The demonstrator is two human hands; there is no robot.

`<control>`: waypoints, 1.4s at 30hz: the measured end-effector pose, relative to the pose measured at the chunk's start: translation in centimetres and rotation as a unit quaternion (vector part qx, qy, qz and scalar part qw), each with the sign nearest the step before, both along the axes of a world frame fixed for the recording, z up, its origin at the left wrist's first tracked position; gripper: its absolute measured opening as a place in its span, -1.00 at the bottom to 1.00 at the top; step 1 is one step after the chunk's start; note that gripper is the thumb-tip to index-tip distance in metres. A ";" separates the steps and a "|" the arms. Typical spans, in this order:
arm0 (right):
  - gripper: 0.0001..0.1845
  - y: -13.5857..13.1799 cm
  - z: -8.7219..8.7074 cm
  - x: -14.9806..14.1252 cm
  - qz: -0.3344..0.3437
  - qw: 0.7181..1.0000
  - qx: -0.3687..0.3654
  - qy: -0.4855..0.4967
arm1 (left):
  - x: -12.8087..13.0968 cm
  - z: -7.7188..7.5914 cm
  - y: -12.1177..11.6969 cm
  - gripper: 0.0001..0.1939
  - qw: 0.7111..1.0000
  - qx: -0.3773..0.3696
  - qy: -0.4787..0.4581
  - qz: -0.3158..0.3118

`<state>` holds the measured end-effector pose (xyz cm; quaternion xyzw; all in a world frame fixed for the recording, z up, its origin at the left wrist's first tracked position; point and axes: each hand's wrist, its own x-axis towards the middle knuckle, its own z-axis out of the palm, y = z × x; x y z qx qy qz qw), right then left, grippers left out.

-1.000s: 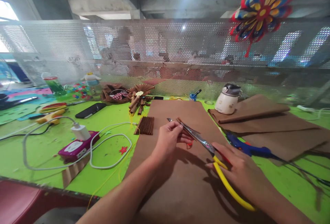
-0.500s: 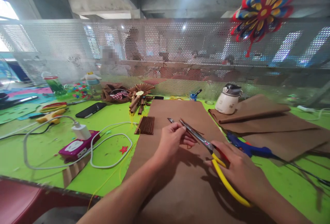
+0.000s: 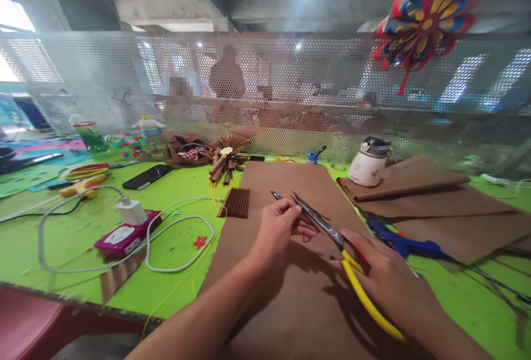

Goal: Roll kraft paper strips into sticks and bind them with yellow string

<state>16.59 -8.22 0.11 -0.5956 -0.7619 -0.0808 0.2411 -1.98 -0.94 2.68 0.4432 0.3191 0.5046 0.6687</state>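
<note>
Near centre, head view, above long brown paper sheet [image 3: 286, 175]: L hand [image 3: 280, 224] apparently pinching slim brown paper-like strip [image 3: 324, 217], right beside silver-bladed, yellow-and-red-handled scissors [image 3: 334, 236]; R hand [image 3: 384, 269] gripping same. Vs. 1 s ago, posn. nearly unchanged; work w/ scissors likely ongoing.

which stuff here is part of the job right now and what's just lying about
In the job, it seems:
scissors, gripped by the right hand
thin brown piece, between left hand and blades
brown sheet, under both hands
ridged brown stack, probably

Lying about, apparently:
black phone
purple power strip with white plug
red star
cream bottle
</note>
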 end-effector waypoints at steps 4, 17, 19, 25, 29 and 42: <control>-0.61 -0.1 -0.1 0.0 -0.006 1.000 0.009 -0.001 | 0.0 -0.2 0.0 -0.88 1.000 0.001 -0.002 0.002; -0.60 -0.2 -0.5 -0.1 -0.009 0.999 0.017 -0.036 | 0.1 0.2 -0.1 -0.89 1.000 -0.010 -0.003 -0.005; -0.59 -0.2 -0.6 -0.1 -0.025 0.999 0.014 -0.044 | 0.1 0.2 -0.1 -0.90 1.000 -0.010 -0.001 -0.003; -0.57 0.2 -1.2 0.2 -0.029 0.997 0.022 -0.066 | 0.1 0.1 -0.2 -0.90 1.000 -0.017 -0.002 0.000; -0.55 0.3 -1.5 0.5 -0.025 0.996 0.034 -0.077 | 0.1 0.3 -0.4 -0.89 1.000 -0.012 -0.004 0.003; -0.60 0.2 -1.2 0.5 0.006 1.000 0.020 -0.008 | 0.2 0.3 -0.2 -0.89 1.000 -0.014 0.003 -0.001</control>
